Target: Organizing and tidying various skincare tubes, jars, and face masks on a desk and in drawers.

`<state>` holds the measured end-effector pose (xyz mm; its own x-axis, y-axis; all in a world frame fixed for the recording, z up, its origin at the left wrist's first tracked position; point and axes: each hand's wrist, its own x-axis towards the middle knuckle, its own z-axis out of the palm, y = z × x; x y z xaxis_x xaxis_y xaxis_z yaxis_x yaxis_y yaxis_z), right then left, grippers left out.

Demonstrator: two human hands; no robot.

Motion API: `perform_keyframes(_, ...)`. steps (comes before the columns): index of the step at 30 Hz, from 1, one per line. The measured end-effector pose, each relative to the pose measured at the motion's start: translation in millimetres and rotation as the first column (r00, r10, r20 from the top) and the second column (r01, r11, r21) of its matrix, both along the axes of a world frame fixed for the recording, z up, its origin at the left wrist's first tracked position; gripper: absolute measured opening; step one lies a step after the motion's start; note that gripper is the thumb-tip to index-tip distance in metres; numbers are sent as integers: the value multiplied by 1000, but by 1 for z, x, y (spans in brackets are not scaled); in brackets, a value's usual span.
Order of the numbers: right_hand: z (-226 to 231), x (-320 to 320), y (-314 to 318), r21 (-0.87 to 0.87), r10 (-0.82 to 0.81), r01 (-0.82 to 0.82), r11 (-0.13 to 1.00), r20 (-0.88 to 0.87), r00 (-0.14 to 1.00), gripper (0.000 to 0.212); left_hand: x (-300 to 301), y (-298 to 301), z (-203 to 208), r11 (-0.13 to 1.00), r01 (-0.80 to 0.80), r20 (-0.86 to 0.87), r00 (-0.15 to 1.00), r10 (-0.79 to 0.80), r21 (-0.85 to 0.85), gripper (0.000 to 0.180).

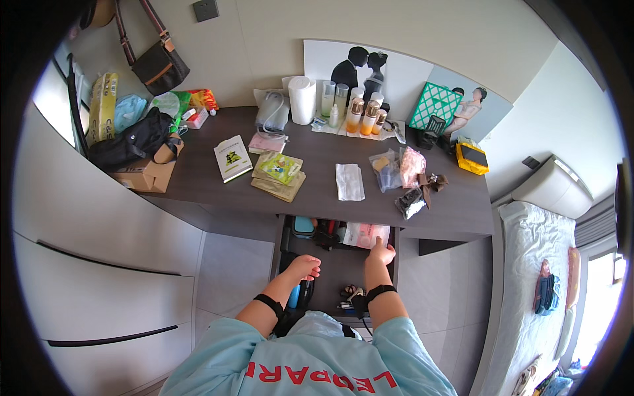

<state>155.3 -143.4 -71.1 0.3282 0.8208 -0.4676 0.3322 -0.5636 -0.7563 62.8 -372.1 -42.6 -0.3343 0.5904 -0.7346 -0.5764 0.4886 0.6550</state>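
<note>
A drawer (pixel 340 267) stands pulled out from under the dark desk, in front of me. Inside its far right part, a pink-and-white flat packet (pixel 363 233) lies with my right hand (pixel 381 252) at its near edge, the fingers closed on it. Over the drawer's left half hovers my left hand (pixel 305 267), fingers curled in and nothing visible in them. Next to the packet are dark items, and a light-blue case (pixel 304 226) sits in the far left corner. A blue cylinder (pixel 294 296) and small brown hair ties (pixel 352 291) lie nearer to me.
On the desk (pixel 310 188) are a book (pixel 233 158), mask sachets (pixel 280 173), a folded white cloth (pixel 350 182), bagged items (pixel 411 168) and bottles (pixel 363 119). A black bag (pixel 139 140) rests on a box at left. Cabinets (pixel 112 284) stand left, a bed (pixel 535 264) right.
</note>
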Motion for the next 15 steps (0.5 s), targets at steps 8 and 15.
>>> perform_keyframes(8,-8,26,9,-215,291,-391,895,-383,877,33,-3,3,-5,1000,16,-15,1000,-16,-7,24)
perform_keyframes(15,61,55,-6,-192,699,-917,350,-598,392,13,-21,2,-13,999,28,-2,1000,-28,27,19)
